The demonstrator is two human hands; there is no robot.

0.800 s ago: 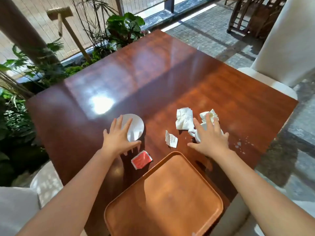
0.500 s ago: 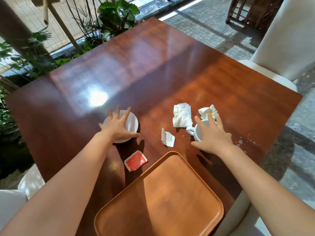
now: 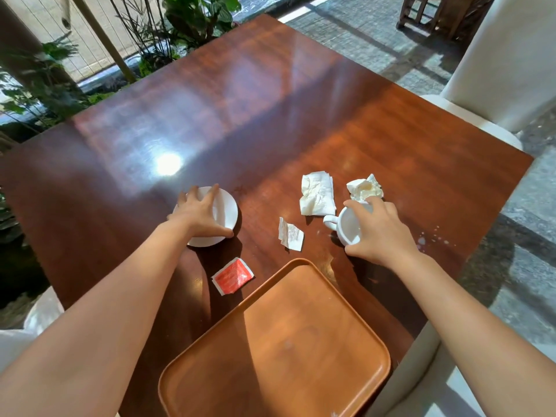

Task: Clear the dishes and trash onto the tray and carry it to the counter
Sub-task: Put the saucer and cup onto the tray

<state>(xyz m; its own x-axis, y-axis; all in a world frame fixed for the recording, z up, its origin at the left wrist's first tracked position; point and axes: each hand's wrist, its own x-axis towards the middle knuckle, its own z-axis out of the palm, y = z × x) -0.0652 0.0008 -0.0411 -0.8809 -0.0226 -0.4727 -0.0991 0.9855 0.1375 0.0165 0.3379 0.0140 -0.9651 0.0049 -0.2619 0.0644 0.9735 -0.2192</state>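
Observation:
A white saucer (image 3: pixel 225 212) lies on the dark wooden table (image 3: pixel 270 115); my left hand (image 3: pixel 198 215) spans it, fingers on its far rim and thumb on its near rim. My right hand (image 3: pixel 379 233) wraps a white cup (image 3: pixel 346 225) from above, its handle pointing left. A flat white napkin (image 3: pixel 317 192) and a crumpled napkin (image 3: pixel 364 188) lie just beyond the cup. A torn paper scrap (image 3: pixel 290 234) sits between my hands. A red packet (image 3: pixel 233 275) lies by the far-left corner of the brown tray (image 3: pixel 279 350), which holds nothing.
White drops of spilled liquid (image 3: pixel 422 240) dot the table right of the cup. A white chair (image 3: pixel 499 70) stands at the table's far right side. Green plants (image 3: pixel 195 16) and a railing line the left and far edge.
My left hand has closed its fingers and thumb around the saucer's rim. My right hand has settled down over the cup and gripped it. The camera has come closer to the table.

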